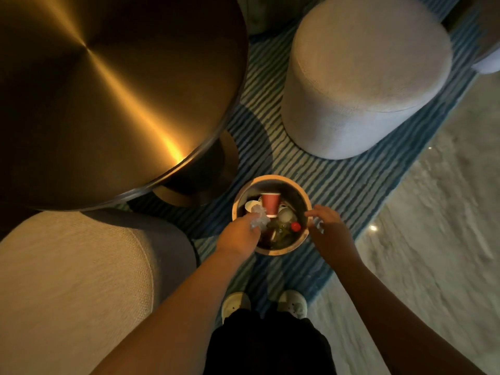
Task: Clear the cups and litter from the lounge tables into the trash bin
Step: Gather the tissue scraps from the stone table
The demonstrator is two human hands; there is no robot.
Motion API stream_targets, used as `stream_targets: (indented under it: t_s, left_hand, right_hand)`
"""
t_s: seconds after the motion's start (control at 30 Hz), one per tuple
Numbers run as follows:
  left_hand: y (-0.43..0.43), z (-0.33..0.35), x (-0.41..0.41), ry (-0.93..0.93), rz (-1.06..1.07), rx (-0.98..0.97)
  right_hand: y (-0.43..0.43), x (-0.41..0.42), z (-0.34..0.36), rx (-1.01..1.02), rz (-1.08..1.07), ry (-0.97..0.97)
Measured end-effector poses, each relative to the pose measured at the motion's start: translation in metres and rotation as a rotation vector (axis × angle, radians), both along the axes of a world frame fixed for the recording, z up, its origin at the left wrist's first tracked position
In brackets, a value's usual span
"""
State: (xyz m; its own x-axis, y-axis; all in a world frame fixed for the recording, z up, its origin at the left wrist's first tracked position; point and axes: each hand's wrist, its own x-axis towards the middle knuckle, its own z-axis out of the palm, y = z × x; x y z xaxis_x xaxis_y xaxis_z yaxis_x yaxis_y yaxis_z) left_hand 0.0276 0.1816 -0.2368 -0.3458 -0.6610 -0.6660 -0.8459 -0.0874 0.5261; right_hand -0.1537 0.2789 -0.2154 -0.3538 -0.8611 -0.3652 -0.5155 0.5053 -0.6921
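Two arms stretched down to the trash bin (272,178)

The bin stands on the striped rug (338,185), at 4 o'clock from the round brass table (108,90), with a red cup (270,204) inside. The left hand (239,234) comes in at the bin's 8 o'clock, fingers curled round a crumpled clear wrapper (259,217). The right hand (328,220) hovers at the rim's 3 o'clock with its fingers stretched forward. A pale scrap (318,226) shows beneath it, and I cannot tell whether the hand grips it.

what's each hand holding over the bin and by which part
The left hand pinches a crumpled clear plastic wrapper by its near end. The right hand has a small pale scrap under its fingers; hold unclear.
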Motion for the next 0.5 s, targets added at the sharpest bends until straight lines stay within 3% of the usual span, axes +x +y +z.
stream_targets:
  t_s: [0.17,0.5]
  left_hand:
    - [-0.005,0.143,-0.014,0.079,-0.107,-0.162]
    - [-0.027,0.485,-0.091,0.347,-0.438,-1.010]
  right_hand:
    - [-0.014,-0.010,0.156,-0.129,-0.108,0.013]
    - [-0.005,-0.058,0.467,-0.608,-0.175,0.417]
